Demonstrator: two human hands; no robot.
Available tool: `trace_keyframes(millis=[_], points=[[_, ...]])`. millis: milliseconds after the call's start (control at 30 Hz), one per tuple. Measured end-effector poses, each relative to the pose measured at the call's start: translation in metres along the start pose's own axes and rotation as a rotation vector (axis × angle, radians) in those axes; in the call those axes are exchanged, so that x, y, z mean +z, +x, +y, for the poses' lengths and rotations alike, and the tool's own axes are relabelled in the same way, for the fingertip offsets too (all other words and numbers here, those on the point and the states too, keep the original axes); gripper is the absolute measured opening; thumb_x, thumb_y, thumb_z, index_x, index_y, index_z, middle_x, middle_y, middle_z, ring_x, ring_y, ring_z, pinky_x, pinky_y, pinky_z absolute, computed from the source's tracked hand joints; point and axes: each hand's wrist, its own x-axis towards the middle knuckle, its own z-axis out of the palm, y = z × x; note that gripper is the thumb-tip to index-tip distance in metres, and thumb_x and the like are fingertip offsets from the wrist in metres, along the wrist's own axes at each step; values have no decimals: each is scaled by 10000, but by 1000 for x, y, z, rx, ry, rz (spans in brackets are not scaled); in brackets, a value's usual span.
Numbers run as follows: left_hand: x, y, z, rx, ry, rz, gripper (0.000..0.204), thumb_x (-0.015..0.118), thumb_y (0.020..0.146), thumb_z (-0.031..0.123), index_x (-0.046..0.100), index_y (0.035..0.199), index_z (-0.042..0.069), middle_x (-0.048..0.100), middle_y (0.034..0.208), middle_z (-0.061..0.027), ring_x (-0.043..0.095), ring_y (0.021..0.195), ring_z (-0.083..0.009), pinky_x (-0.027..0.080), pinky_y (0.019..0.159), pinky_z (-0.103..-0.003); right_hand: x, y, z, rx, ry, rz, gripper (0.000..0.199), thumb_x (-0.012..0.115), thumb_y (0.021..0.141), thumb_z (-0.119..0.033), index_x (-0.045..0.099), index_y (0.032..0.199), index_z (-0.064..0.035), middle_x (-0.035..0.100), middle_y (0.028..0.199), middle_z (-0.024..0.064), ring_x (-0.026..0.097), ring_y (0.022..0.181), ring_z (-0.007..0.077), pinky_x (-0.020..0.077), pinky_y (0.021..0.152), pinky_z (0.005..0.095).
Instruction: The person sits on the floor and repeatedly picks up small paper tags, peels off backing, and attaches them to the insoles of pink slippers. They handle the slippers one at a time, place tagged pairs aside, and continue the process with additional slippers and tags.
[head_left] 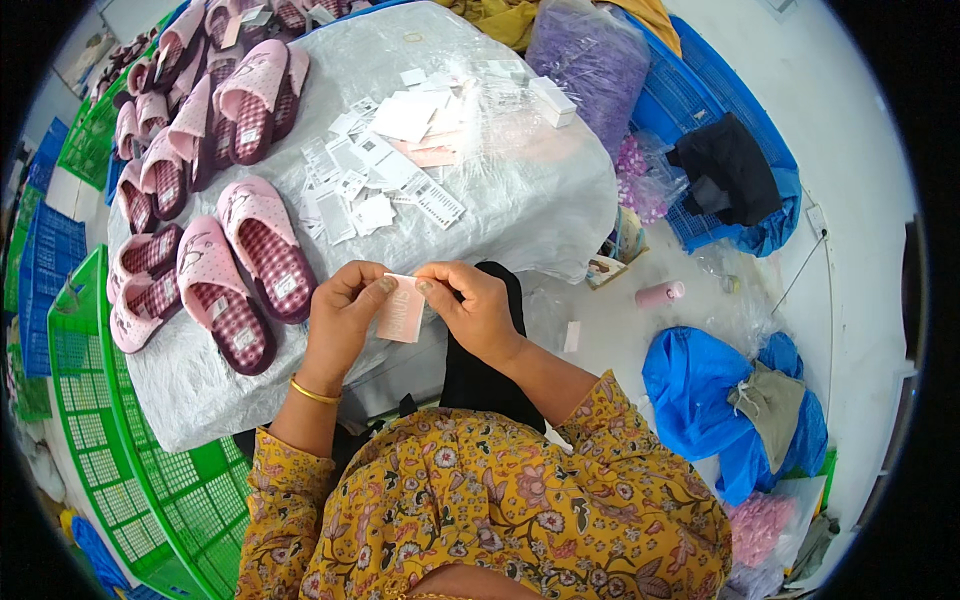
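My left hand (343, 305) and my right hand (475, 305) both pinch the top edge of a small pink paper tag (402, 312), held upright between them just above the near edge of the plastic-covered table (540, 200). A gold bangle sits on my left wrist. Next to my left hand lies a pair of pink checked slippers (245, 270). Beyond my hands a heap of loose white and pink tags (385, 165) is scattered on the table.
Several more pink slippers (210, 110) line the table's left and far side. Green crates (110, 440) stand at lower left, blue crates (700, 90) at upper right with a black cloth and a purple bag. Blue bags (720, 400) and a pink spool (660, 293) lie on the floor at right.
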Motion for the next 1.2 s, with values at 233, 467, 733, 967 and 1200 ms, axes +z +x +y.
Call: trace_keyframes(millis=[233,467,733,967,1200], points=[[10,77,18,92,-27,-22,104,605,960,134,641,951,37,601,875,22,521,801,-79,423,768,-249,-63,23,52,31,-258,310,128,690,888,-69,698,1014,-57,667,928,72,640,791,224,513,715,326],[36,175,20,-58,-277,-111,178,540,986,138,603,1063,-10,644,984,-67,620,861,-165,500,823,-325,-74,68,68,-250,-605,55,128,705,825,-53,700,950,-81,661,954,69,610,922,289,502,834,392],[98,218,12,-89,-318,-257,228,464,1005,131,531,1089,-70,662,1053,-235,668,976,-282,547,880,-362,-144,44,110,223,-446,486,289,700,906,-222,623,1129,-54,636,1122,105,601,996,237,487,869,379],[140,221,-6,-110,-249,-181,93,556,987,172,550,1002,80,496,774,43,388,631,-43,324,533,-214,-148,21,132,404,-213,402,371,725,903,-282,649,1113,15,714,910,101,657,776,159,516,688,300],[148,226,-30,-94,-228,-91,126,547,998,176,539,1009,51,504,834,18,440,731,-72,412,658,-238,-156,4,109,590,-71,126,195,693,921,-191,694,981,-5,687,845,43,599,715,106,493,645,272]])
